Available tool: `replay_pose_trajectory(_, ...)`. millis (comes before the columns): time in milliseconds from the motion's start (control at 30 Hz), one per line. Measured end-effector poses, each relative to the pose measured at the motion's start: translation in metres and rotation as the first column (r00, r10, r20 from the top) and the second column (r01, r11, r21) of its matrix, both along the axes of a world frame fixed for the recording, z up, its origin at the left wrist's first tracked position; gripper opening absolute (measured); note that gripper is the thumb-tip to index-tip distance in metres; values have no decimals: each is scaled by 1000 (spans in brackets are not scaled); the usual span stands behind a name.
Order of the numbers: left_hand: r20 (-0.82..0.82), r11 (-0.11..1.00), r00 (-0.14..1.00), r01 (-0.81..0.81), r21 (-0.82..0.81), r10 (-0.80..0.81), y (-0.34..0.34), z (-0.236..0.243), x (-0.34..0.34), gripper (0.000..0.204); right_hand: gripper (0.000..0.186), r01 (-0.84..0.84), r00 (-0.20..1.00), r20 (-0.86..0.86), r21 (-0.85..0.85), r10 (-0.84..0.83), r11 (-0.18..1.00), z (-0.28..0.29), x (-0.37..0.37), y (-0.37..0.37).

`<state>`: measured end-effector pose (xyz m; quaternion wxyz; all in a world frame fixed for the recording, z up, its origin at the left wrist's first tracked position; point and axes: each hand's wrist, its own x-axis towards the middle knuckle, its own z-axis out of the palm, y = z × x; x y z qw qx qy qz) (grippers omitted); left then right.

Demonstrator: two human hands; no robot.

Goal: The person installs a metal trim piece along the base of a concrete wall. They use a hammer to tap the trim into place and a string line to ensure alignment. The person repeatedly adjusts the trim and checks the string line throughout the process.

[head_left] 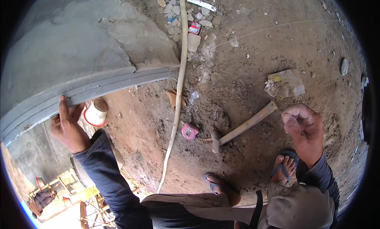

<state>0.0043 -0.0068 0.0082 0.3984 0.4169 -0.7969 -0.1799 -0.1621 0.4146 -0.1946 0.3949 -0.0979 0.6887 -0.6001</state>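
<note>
The fingers [63, 104] of the left hand [72, 130] touch the frame [114, 83], with the bucket [96, 111] just right of them. Farther right comes the pole [180, 78], then, on the ground [249, 165], the tape measure [190, 131] and the hammer [248, 124]. The hammer lies left of the right hand [304, 124]'s fingers; a bag [292, 83] lies beyond them.

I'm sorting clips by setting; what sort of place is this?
Probably a building or repair site: a hammer and what looks like a pink tape measure lie on bare earth, with a rough grey wall at the left.
</note>
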Motion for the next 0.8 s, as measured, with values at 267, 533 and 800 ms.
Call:
replay_pose_trajectory(267, 7, 1000, 1000, 14, -5, -14, 16, -5, -11, 38, 8, -15, 998, -56, -6, 15, 1000, -16, 5, -3)
replay_pose_trajectory(533, -36, 998, 998, 50, 43, -48, 24, -24, -21, 33, 11, -19, 993, -116, -1, 18, 1000, -19, 9, -9)
replay_pose_trajectory(800, -54, 998, 997, 47, 28, -46, 24, -28, -22, 34, 11, -27, 986, -166, 2, 27, 1000, -24, 8, -8)
